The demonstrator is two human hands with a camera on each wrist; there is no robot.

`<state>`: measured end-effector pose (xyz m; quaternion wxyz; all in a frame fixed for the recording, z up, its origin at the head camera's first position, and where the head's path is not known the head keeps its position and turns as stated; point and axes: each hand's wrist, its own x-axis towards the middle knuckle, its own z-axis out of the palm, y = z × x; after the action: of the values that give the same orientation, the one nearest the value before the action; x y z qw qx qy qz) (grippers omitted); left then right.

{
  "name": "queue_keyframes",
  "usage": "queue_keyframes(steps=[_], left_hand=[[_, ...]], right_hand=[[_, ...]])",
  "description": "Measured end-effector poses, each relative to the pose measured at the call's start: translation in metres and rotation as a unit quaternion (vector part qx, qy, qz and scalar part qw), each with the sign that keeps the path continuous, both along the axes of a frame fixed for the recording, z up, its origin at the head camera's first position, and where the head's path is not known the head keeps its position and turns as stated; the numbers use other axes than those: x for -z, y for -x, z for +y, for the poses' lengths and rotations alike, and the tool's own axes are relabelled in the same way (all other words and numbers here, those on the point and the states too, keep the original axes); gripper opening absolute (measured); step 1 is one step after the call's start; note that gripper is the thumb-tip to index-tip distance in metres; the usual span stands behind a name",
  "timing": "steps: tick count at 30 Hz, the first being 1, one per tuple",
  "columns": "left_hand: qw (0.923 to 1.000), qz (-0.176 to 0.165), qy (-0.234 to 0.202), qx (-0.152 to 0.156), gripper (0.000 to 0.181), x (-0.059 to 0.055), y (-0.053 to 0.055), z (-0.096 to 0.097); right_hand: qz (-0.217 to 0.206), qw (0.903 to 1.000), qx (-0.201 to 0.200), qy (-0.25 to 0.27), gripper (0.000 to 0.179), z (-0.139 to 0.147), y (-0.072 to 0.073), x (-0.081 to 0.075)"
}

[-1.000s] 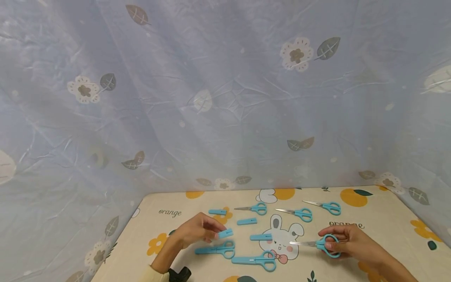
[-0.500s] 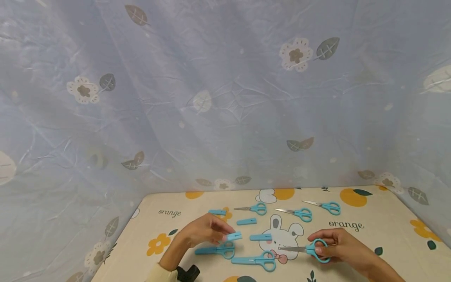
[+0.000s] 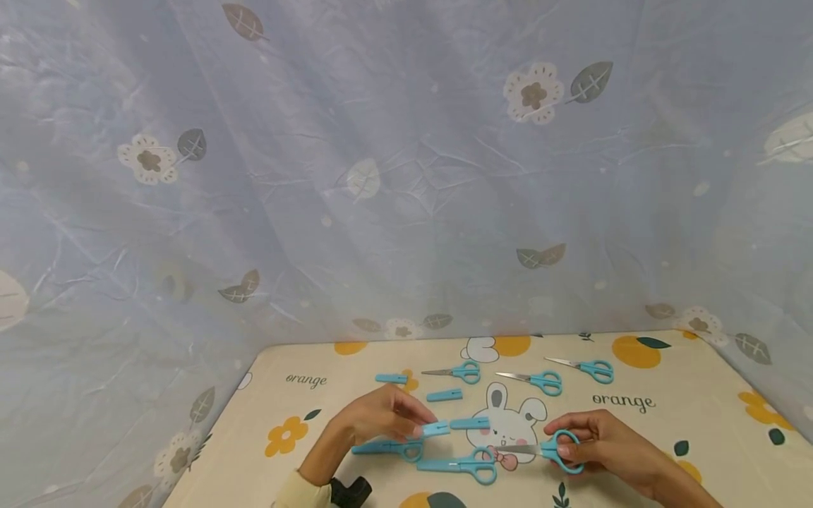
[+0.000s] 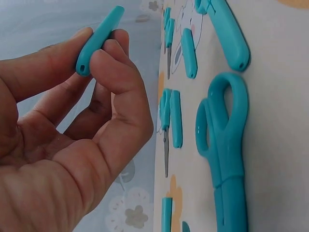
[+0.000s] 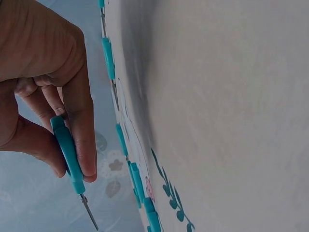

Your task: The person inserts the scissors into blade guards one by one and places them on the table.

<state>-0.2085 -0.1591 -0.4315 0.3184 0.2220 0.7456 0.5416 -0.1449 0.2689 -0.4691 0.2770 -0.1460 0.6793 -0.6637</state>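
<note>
Between thumb and fingers my left hand pinches a light blue scissor cover, its mouth turned to the right. My right hand grips a pair of scissors by the blue handles. Their bare metal blades are closed and point left, toward the cover, with a gap between the two. Below the left hand lie covered scissors, partly hidden by it. Another covered pair rests just to the right, nearer the front.
Three uncovered scissors lie along the back: a left pair, a middle pair and a right pair. Loose covers lie on the patterned tablecloth: a far one, a middle one and a near one. A curtain hangs behind.
My left hand has moved right with the cover. My right hand has moved left with the scissors, so blades and cover are closer together. The things on the cloth stay put.
</note>
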Motion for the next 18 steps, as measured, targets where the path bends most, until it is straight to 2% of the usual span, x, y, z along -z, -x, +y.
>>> queue_keyframes(steps=[10, 18], left_hand=[[0.9997, -0.008, -0.016, 0.015, 0.03, 0.002, -0.001, 0.012], [0.9998, 0.003, 0.001, 0.021, 0.029, 0.001, -0.004, 0.021]], right_hand=[[0.005, 1.0, 0.007, -0.001, 0.045, -0.01, -0.001, -0.004], [0.004, 0.9999, 0.014, -0.006, 0.041, -0.017, 0.001, -0.004]])
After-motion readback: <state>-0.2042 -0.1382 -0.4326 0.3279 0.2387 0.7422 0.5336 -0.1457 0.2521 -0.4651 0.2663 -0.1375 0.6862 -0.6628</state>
